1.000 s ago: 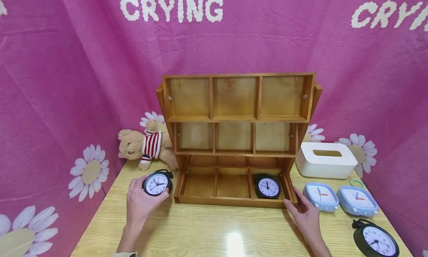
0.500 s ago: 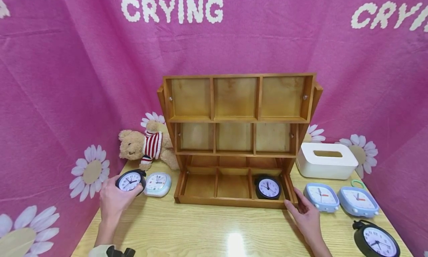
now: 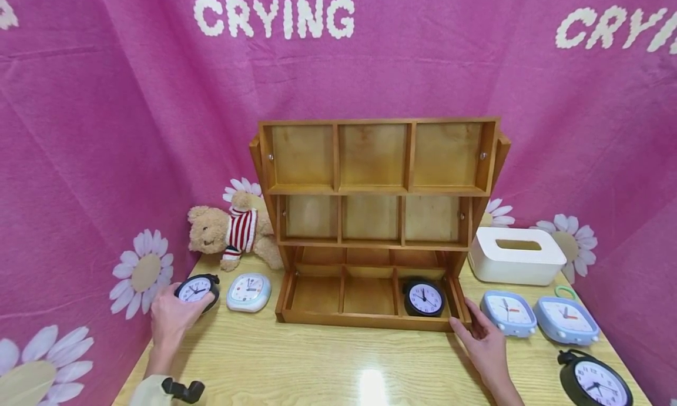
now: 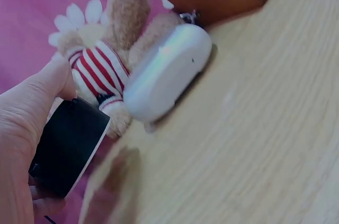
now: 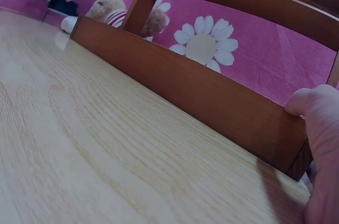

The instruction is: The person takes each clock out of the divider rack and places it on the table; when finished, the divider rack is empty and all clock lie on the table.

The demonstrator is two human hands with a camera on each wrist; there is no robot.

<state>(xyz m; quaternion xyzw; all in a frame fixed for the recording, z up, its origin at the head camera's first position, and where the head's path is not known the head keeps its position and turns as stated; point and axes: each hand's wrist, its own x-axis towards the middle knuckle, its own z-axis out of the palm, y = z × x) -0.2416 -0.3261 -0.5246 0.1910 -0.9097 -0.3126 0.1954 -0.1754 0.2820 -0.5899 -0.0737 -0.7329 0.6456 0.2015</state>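
I see two bare hands, no gloves or rings. The left hand (image 3: 171, 319) ends in a pale cream sleeve cuff, with a black clamp-like camera mount strapped beside that cuff. The right hand (image 3: 485, 345) shows a bare forearm, no sleeve visible.

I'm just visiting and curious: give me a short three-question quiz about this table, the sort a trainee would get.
1. True or false: the left hand grips a black round clock.
2. Which bottom compartment of the wooden shelf holds a black clock: A left, B middle, C right?
3. Fill in: the right hand touches the shelf's front ____ corner.

Key:
1. True.
2. C.
3. Right; the fingers rest on that corner in the right wrist view.
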